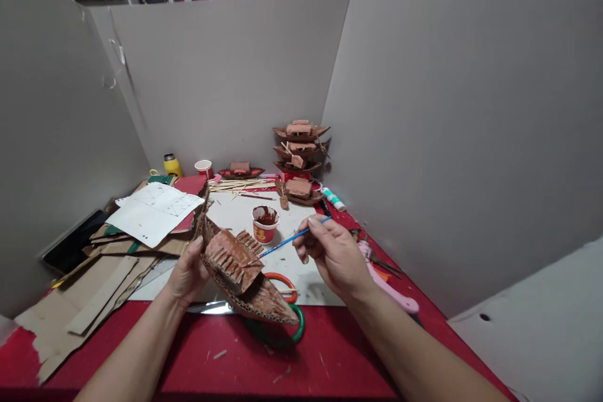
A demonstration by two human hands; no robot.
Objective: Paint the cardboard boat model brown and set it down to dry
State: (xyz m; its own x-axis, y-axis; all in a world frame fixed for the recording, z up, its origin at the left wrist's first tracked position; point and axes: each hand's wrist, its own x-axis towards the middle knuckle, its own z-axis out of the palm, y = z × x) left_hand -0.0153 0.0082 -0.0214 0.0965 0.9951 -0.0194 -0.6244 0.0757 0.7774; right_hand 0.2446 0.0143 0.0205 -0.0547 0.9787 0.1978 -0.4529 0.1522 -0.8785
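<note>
A brown cardboard model boat (234, 257) with a ridged canopy is gripped by my left hand (189, 270) at its far left end, tilted above the table. My right hand (330, 250) pinches a blue paintbrush (287, 242), and its tip meets the right side of the canopy. The canopy looks partly coated in reddish-brown paint, with paler patches. Just behind stands a red paper cup (264, 226), its inside smeared with dark brown paint. Under the boat lie scissors (298, 321) with a green and an orange handle, partly hidden by the hull.
Cardboard sheets (98, 264) and a white drawing (157, 208) pile up on the left. Similar boats (301, 149) are stacked at the back right. Thin wooden sticks (242, 184), a yellow bottle (172, 165) and a glue tube (334, 199) lie around. Grey panels (226, 81) enclose the table.
</note>
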